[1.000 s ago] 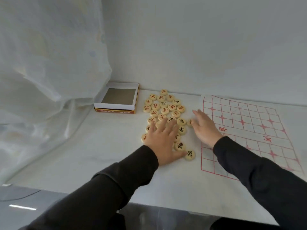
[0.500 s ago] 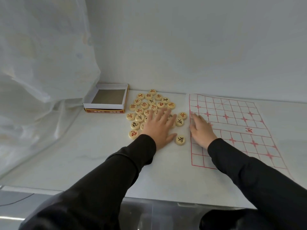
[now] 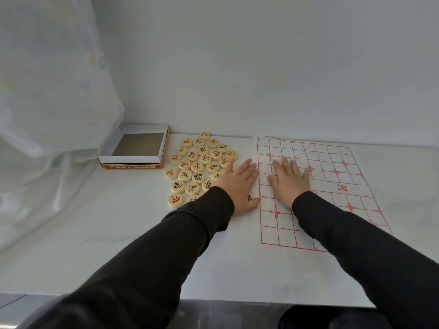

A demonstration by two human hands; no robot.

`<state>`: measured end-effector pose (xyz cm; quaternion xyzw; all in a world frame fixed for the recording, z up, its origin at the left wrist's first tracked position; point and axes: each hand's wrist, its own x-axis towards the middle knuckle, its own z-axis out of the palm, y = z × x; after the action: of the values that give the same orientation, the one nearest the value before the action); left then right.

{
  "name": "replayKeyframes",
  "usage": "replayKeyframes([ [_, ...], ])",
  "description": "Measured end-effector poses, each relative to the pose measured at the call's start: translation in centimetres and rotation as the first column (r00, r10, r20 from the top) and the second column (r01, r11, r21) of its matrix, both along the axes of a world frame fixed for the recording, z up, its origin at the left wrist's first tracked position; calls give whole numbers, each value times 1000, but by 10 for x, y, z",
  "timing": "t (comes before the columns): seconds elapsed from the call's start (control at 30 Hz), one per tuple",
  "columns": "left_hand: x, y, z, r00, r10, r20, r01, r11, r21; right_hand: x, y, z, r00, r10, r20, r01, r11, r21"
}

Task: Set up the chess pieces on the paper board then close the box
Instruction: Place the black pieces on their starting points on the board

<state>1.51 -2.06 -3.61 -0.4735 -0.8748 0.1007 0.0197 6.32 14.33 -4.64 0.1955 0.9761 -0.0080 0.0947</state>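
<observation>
- Shifted since half a second ago: right hand (image 3: pixel 291 181) further onto paper board (image 3: pixel 332 186), left hand (image 3: pixel 240 186) nearer board's left edge.
- Head view: right hand flat on board's left half, fingers spread, grasping nothing.
- Left hand just left of board, flat and relaxed, pressing on chess pieces (image 3: pixel 197 166) and hiding several.
- About twenty-six discs showing, clustered left of board.
- One open box (image 3: pixel 135 160) further left, beyond pieces, against sheer curtain (image 3: pixel 54 103).
</observation>
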Motion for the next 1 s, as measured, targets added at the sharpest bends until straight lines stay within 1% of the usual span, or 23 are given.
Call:
replayKeyframes([
  [0.1, -9, -1, 1, 999, 43, 10, -42, 999, -6, 2, 0, -2, 1000, 27, 2, -27, 999, 19],
  [0.33, -16, -7, 5, 985, 166, -38, -168, 985, -44, 4, -3, 1, 997, 72, 21, -72, 997, -1],
  [0.43, -12, -10, 6, 981, 194, -2, -194, 981, -24, 4, -8, 4, 998, 65, 6, -65, 997, -49],
  [0.5, -8, -16, 7, 975, 222, 23, -222, 975, 3, 4, -16, 9, 999, 20, -41, -25, 992, -126],
  [0.57, -5, -23, 8, 968, 247, 47, -249, 968, 24, 6, -28, 15, 992, -21, -125, -5, 979, -203],
  [0.67, 2, -36, 8, 955, 286, 73, -290, 956, 44, 13, -48, 21, 966, -61, -253, -22, 950, -313],
  [0.73, 8, -43, 8, 943, 319, 91, -327, 941, 91, 18, -59, 22, 957, -61, -284, -49, 929, -366],
  [0.8, 14, -49, 7, 931, 348, 115, -361, 925, 123, 19, -68, 21, 952, -28, -304, -97, 916, -388],
  [0.9, 24, -58, 1, 912, 377, 161, -397, 910, 120, 14, -78, 19, 946, 1, -324, -139, 905, -402],
  [1.0, 26, -64, -5, 873, 422, 246, -468, 867, 170, 5, -83, 18, 935, 55, -350, -177, 929, -327],
])
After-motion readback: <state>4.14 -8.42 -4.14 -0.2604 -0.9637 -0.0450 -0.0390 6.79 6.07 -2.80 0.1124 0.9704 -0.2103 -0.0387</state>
